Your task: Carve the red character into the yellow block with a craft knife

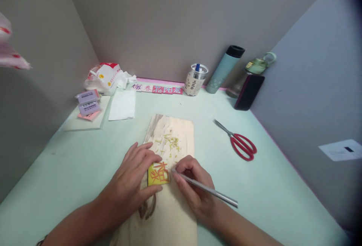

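Observation:
A small yellow block (pixel 158 173) with a red carved character lies on a pale wooden board (pixel 172 132). My left hand (pixel 135 180) lies over the block's left side, fingers and thumb pressing round it. My right hand (pixel 195 185) is closed in a pen grip on a thin silver carving tool (pixel 209 191), whose tip touches the block's right edge. Yellow-green shavings (pixel 171 144) are scattered on the board just beyond the block.
Red-handled scissors (pixel 240 144) lie to the right on the mint-green table (pixel 70 163). At the back stand a jar (pixel 195 80), a teal flask (pixel 223 68), a green-lidded bottle (pixel 254 68) and a dark phone (pixel 249 92). Erasers (pixel 88 102), white paper (pixel 123 104) and a bag (pixel 104 76) sit back left.

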A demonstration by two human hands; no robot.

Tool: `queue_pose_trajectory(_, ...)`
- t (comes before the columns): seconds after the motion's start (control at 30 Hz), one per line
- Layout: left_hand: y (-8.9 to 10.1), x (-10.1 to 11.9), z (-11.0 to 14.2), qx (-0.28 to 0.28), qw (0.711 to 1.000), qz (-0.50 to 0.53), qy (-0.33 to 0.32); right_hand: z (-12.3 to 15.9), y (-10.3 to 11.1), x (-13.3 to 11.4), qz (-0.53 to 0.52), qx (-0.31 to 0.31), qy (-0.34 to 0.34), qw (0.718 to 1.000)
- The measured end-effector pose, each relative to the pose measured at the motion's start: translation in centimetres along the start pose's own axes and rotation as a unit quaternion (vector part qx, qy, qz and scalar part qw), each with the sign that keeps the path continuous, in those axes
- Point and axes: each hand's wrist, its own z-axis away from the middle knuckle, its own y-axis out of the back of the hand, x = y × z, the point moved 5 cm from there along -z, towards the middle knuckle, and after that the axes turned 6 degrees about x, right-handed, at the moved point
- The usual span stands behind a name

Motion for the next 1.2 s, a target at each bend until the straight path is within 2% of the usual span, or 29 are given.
queue_pose_trajectory(0.2,0.2,-0.3,0.1,0.002,1.000,0.004,0.003,-0.1,-0.3,-1.1,0.065,-0.024,0.080,0.994)
queue_pose_trajectory(0.27,0.1,-0.2,0.1,0.001,1.000,0.005,0.005,-0.1,-0.3,-1.1,0.063,-0.027,0.073,0.995)
queue_pose_trajectory(0.43,0.0,-0.2,0.1,0.002,1.000,0.010,0.005,-0.3,-0.1,-0.1,0.018,-0.006,-0.004,1.000)
queue_pose_trajectory(0.53,0.0,-0.2,0.1,0.006,1.000,0.010,0.004,-0.3,0.0,0.3,0.010,-0.005,-0.019,1.000)
queue_pose_trajectory(0.93,0.0,-0.2,0.0,0.009,1.000,0.008,0.008,-0.3,-0.4,0.3,0.004,-0.024,0.004,1.000)
queue_pose_trajectory(1.2,0.1,-0.2,0.0,0.008,1.000,0.006,0.004,-0.5,-0.4,-1.0,0.072,-0.031,0.054,0.995)
